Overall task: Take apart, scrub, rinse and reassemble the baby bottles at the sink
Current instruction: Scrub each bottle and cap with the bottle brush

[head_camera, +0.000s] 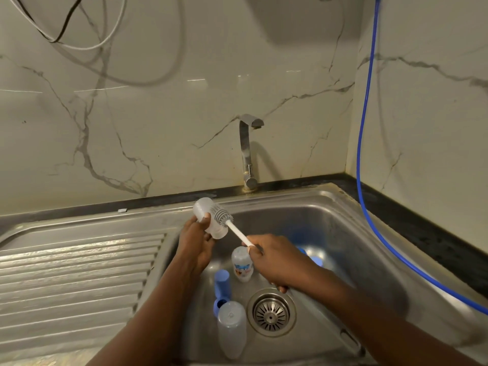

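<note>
Clear plastic bottle (231, 328): lying below left fingers (206, 220).
Translucent cylindrical bottle (203, 207): left fingers curled round.
White-handled grey brush (237, 232): right fingers (260, 247) gripping.

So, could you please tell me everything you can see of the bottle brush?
The bottle brush has a straight white handle, plastic by its look, and a round grey head of ribbed bristles. It is tilted above the sink, head up and away from the person. The right hand grips the handle's lower end; the head lies against the clear bottle that the left hand holds.
</note>
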`<action>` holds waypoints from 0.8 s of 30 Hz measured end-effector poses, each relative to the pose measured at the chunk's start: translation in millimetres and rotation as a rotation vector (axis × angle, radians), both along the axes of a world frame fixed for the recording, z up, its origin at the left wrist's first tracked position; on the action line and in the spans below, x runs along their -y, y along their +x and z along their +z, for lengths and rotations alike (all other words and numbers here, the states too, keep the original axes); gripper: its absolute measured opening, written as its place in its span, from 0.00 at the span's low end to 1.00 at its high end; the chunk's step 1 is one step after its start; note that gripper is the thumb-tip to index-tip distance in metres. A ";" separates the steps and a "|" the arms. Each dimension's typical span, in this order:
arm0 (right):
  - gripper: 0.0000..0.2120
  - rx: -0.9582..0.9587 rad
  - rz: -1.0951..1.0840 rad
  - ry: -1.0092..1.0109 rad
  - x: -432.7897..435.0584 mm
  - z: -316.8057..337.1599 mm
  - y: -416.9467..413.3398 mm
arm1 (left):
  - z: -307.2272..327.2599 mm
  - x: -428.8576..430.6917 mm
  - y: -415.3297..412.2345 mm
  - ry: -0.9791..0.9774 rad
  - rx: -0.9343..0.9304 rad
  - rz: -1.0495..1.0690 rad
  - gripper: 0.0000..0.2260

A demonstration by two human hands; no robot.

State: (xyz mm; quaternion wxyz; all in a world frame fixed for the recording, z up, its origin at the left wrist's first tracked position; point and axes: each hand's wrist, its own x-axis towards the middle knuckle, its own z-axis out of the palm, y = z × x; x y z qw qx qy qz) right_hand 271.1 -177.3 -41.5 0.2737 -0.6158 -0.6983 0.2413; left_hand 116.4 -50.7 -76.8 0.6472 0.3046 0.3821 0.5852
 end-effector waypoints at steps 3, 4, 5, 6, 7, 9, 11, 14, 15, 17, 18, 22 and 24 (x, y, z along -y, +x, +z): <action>0.11 0.060 0.008 0.031 0.5 -1.0 -4.1 | 0.3 -2.4 -2.7 -0.011 0.037 0.055 0.18; 0.10 0.076 -0.001 0.052 -0.7 -1.0 -5.2 | 0.7 -2.0 -1.2 -0.008 0.034 0.060 0.18; 0.11 0.090 -0.011 0.073 -1.5 -0.7 -5.7 | 1.0 -1.6 1.0 0.002 0.028 0.060 0.18; 0.13 0.100 -0.024 0.090 -2.6 -0.3 -5.7 | 1.2 -1.2 3.5 0.018 0.022 0.054 0.18; 0.15 0.101 -0.038 0.099 -4.3 0.0 -5.0 | 1.7 -0.5 6.0 0.039 0.014 0.041 0.18; 0.13 0.079 -0.070 0.108 -8.7 0.4 -1.7 | 3.2 3.0 11.1 0.087 -0.009 0.001 0.19; 0.08 0.067 -0.124 0.121 -13.2 2.1 4.5 | 4.7 7.8 17.0 0.130 -0.029 -0.063 0.20; 0.09 -0.002 -0.192 0.118 -18.4 4.4 15.5 | 7.7 15.2 23.8 0.154 -0.047 -0.186 0.21; 0.10 -0.052 -0.201 0.102 -19.3 5.2 19.1 | 8.1 16.8 25.1 0.145 -0.045 -0.228 0.21; 0.11 -0.164 -0.204 0.055 -20.3 5.8 23.9 | 7.4 19.8 25.7 0.112 -0.045 -0.291 0.21; 0.11 -0.214 -0.201 0.033 -20.4 5.4 24.5 | 6.2 20.7 25.7 0.092 -0.051 -0.308 0.20; 0.12 -0.224 -0.168 -0.013 -19.0 3.3 20.5 | 2.5 22.5 30.1 0.029 -0.124 -0.321 0.28; 0.12 -0.164 -0.151 -0.009 -16.6 1.8 18.7 | 1.7 17.9 28.2 0.029 -0.133 -0.240 0.26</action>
